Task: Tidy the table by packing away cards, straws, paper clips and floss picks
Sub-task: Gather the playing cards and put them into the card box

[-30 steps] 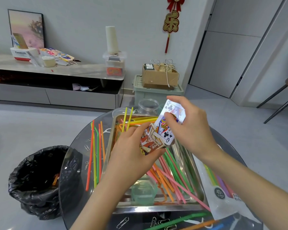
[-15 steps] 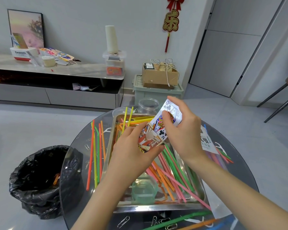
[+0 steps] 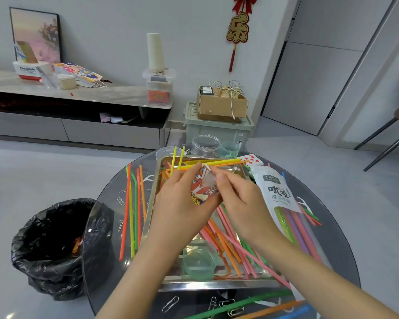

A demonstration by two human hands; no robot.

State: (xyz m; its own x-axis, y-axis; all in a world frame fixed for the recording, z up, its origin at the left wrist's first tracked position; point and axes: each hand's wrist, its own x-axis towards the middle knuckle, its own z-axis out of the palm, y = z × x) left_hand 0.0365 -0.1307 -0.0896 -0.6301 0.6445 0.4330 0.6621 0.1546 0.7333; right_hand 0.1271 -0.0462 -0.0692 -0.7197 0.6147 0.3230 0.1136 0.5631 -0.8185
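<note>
"Panasonic" on white box (image 3: 29, 71); "乐" on wall charm (image 3: 237, 27).

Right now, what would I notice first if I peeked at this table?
The left hand and right hand meet in the middle, gripping a bright card box over the metal tray. Rainbow straws fill that tray and spill onto the glass table. A black bin bag sits at left.

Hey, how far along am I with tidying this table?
Early. Done: some straws show inside the straw bag. In hand: left hand holds the card box, right hand pinches its flap. Left: loose cards beyond the tray, loose straws in the tray and on the table, paper clips, floss picks.
</note>
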